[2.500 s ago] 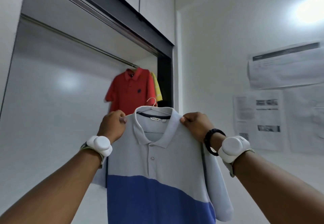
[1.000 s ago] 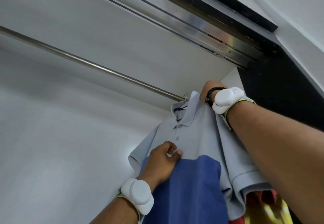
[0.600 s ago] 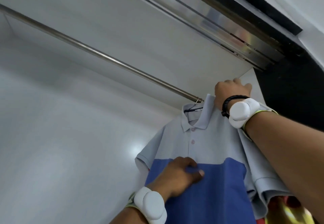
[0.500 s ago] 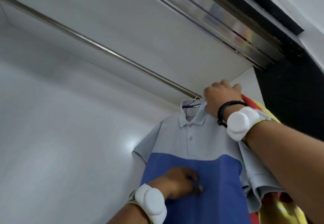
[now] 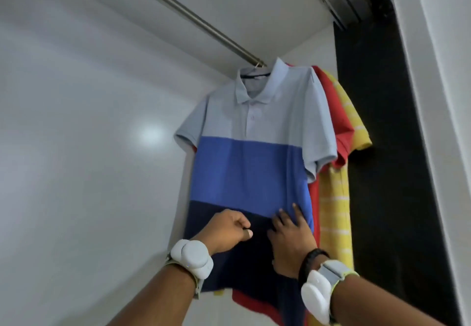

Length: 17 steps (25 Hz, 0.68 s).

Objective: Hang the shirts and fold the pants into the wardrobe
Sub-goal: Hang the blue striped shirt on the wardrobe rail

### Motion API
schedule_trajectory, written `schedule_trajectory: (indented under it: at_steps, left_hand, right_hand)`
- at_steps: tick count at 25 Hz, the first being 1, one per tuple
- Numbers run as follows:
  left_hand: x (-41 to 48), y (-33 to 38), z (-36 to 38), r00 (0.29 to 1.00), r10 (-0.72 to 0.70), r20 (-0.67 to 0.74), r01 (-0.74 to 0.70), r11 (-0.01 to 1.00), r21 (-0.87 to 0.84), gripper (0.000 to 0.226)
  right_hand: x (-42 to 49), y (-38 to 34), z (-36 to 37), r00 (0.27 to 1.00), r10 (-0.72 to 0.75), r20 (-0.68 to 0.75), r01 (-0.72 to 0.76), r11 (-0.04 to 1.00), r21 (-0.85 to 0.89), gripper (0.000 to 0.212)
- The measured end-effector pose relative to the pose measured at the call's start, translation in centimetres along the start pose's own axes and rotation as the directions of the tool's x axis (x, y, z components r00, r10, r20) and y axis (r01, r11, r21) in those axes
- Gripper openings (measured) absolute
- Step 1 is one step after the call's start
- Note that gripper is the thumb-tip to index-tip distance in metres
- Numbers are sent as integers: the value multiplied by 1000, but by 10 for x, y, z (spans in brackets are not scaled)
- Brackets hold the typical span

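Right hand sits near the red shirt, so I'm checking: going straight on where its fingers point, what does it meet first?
The right hand lies flat on the blue shirt; it would probably slide up that front.

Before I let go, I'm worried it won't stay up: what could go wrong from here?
The left hand seems to pinch the grey, blue and navy banded polo shirt; a downward tug could pull its hanger hook off the metal rod. The right hand, pressing flat, could bunch it against the red shirt behind.
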<state>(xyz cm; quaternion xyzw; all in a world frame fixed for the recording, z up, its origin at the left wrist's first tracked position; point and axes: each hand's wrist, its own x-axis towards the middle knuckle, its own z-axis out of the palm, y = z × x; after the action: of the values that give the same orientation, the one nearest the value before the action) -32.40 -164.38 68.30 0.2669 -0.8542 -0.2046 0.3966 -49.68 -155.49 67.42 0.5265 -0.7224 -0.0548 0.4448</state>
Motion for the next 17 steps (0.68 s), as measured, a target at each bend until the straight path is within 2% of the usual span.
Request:
schedule_trajectory:
  at_steps: [2,4,5,8,9,11,13,17]
  left_hand:
    - [-28,-12,17,996,-38,76,42,998,-40,23]
    - [-53,-17,34,989,-71,126,81,994,-75,23]
    - [-63,-15,39,986,-86,140,99,991,-89,25]
    - [-100,-1,51,979,-131,156,152,980,-131,32]
    - [-113,8,54,979,-139,152,161,977,-142,32]
    - [-144,31,64,977,-151,148,176,969,-172,32]
    - [-177,58,75,977,-152,151,181,962,-203,29]
    - [-269,109,128,955,-168,246,236,930,-282,23]
  right_hand:
    - [-50,-12,22,989,24,143,-14,997,-76,71]
    - [-78,-15,33,990,74,121,-69,997,-43,72]
    - [-89,-16,33,985,96,141,-95,995,-15,70]
    - [-128,-19,24,911,122,394,-129,992,-8,57]
    - [-141,-20,18,897,109,428,-149,987,62,50]
    - [-180,-16,2,896,119,427,-234,945,227,35]
    - [-223,-8,-8,895,180,409,-323,893,313,27]
    - [-368,21,0,808,242,537,-473,810,346,28]
